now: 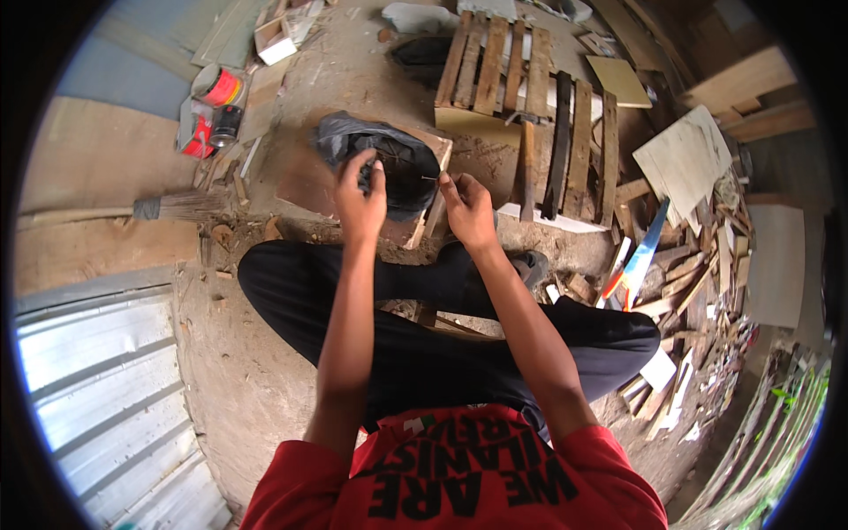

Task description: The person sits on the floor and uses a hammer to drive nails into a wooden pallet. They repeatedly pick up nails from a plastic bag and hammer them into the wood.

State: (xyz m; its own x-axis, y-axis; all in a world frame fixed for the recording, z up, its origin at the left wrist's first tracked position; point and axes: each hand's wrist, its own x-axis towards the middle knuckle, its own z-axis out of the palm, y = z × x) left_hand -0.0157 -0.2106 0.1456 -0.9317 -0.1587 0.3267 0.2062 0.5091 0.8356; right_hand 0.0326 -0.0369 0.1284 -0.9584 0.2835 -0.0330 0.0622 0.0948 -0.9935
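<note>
My right hand [469,209] pinches a thin metal nail [429,178] between thumb and forefinger, at the right rim of a black plastic bag [408,196]. The bag lies with its mouth spread, and small dark things inside are too dim to name. At its left side my left hand [361,201] has thumb and fingers curled onto the plastic. Under the bag stands a low wooden box or board [305,190], partly covered. A hammer [527,168] with a wooden handle leans on a slatted wooden piece [579,155] to the right.
A handsaw [647,243] with a blue blade and an orange handle stands among wood offcuts [685,287] at right. Several tins [217,86] are at the far left, above a broom [181,207]. My crossed legs [291,287] lie below the bag. Corrugated metal [115,389] borders the left.
</note>
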